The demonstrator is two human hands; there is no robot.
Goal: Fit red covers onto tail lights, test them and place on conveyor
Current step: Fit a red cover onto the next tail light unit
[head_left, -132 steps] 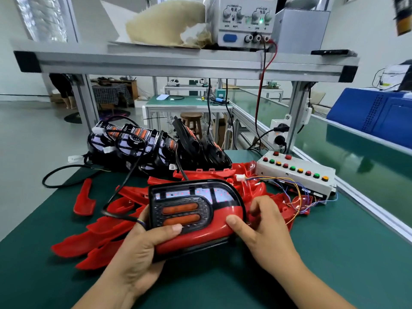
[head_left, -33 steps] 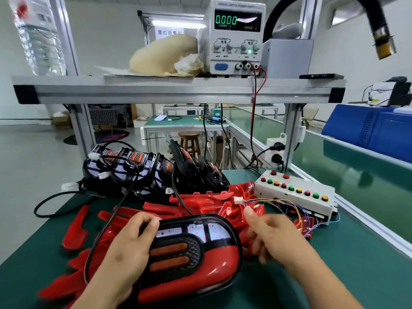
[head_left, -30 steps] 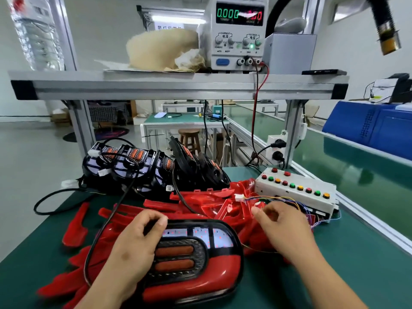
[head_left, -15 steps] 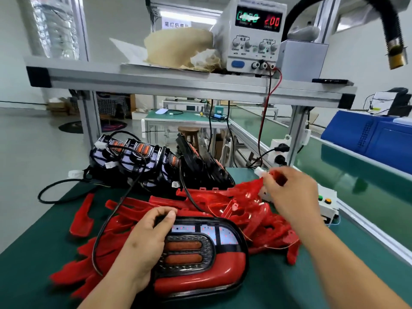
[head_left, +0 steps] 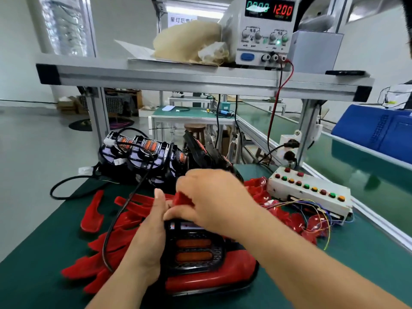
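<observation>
A black tail light [head_left: 196, 253] with two orange strips and a red lower cover lies on the green mat in front of me. My left hand [head_left: 149, 239] holds its left side, fingers wrapped on the edge. My right hand [head_left: 214, 199] is over its top edge, fingers curled round a red cover piece [head_left: 181, 199]. Loose red covers [head_left: 120, 221] are piled behind and to the left. A black cable [head_left: 116, 221] runs from the light toward the back.
Several black tail lights [head_left: 145, 155] stand at the back left. A white button box [head_left: 310, 192] with coloured wires sits right. The green conveyor [head_left: 367, 175] runs along the right. A power supply [head_left: 265, 30] reading 12.00 stands on the shelf above.
My right hand moved left from the button box to the top of the tail light, carrying a red piece. My left hand stayed on the light. The view moved closer.
</observation>
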